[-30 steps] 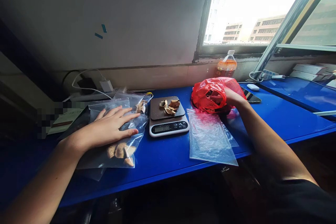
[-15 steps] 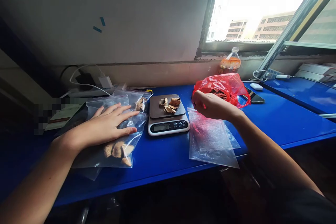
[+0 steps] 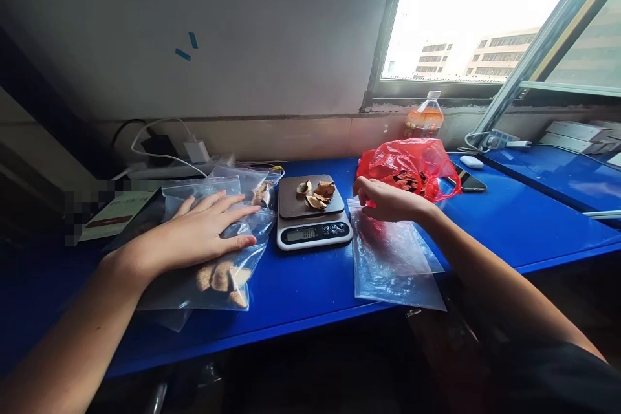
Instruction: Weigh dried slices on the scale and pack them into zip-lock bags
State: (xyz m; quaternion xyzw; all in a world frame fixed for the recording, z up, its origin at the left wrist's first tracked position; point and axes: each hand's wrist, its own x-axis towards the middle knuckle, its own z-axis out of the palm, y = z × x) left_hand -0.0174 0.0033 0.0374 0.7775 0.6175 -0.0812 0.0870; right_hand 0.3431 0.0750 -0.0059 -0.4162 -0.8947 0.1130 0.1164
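My left hand (image 3: 206,233) lies flat, fingers spread, on clear zip bags (image 3: 204,297); the top one holds tan dried pieces (image 3: 226,278). Right of it stands a small digital scale (image 3: 315,233) with a lit display. Several curled, brown-and-cream dried pieces (image 3: 317,195) rest on its plate. My right hand (image 3: 381,197) hovers at the near left edge of a red plastic bag (image 3: 395,149), its fingers loosely bent and apart, with nothing visible in them. Dark reddish-brown dried pieces (image 3: 411,182) show in that bag's mouth. Flat clear zip bags (image 3: 398,272) lie below the right hand.
A bottle with an orange label (image 3: 425,116) stands behind the red bag. To its right are a phone (image 3: 470,180) and a white earbud case (image 3: 471,162). A charger (image 3: 196,150) with cables sits at the back left. The blue table's front edge (image 3: 291,333) runs near me.
My right hand has loosened from a fist, its fingers now less curled, and has come slightly lower. The left hand stays on the bags. The view has shifted a little.
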